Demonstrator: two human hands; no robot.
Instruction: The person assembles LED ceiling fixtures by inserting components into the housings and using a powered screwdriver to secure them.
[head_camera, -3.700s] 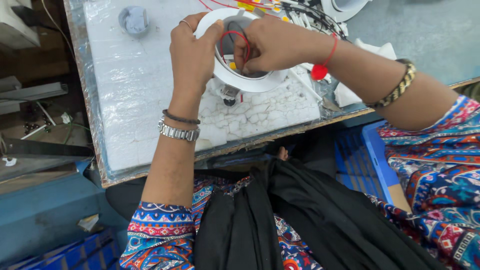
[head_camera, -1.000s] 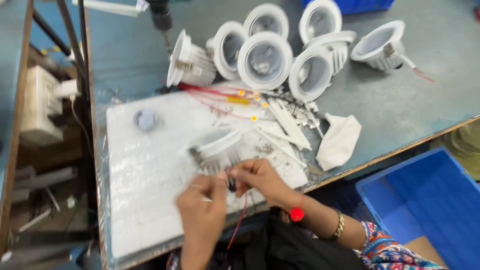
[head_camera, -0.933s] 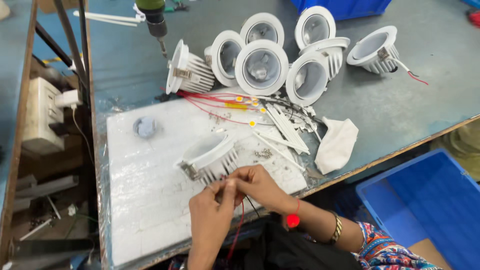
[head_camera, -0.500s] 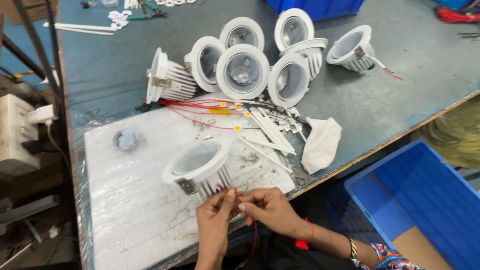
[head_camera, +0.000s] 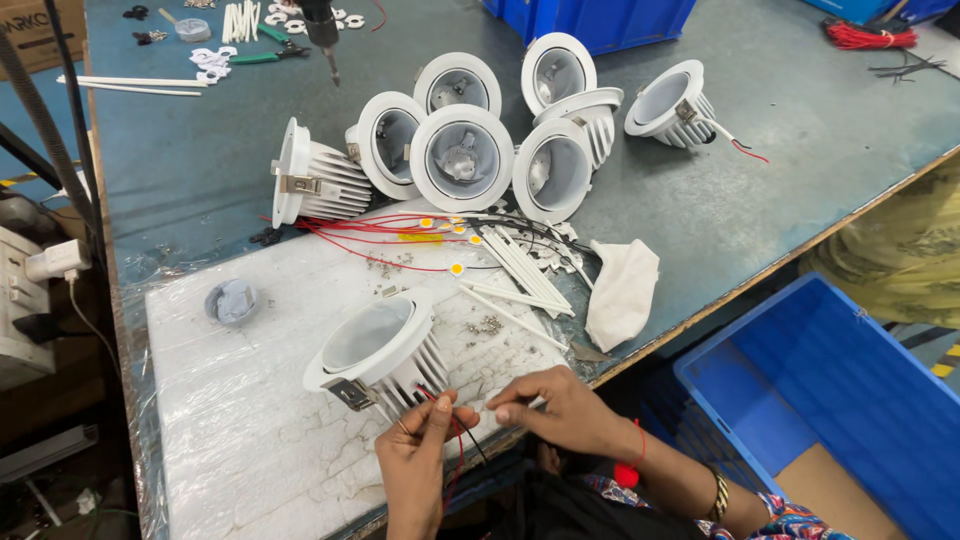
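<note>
A white round downlight housing with cooling fins lies face up on a white foam pad at the table's near edge. Red and black wires run from its back toward me. My left hand pinches these wires just below the housing. My right hand meets it from the right, fingertips on a small white tube at the wire ends. Both hands hover over the pad's front edge.
Several more white downlight housings are grouped at mid table, one apart at the right. Red leads with yellow discs, white sleeves and a white cloth lie behind my hands. A blue bin stands below right.
The housing, earlier held up against my hands, now rests on the foam pad. My hands have drawn back to the near edge and hold only its wires. The camera view has shifted.
</note>
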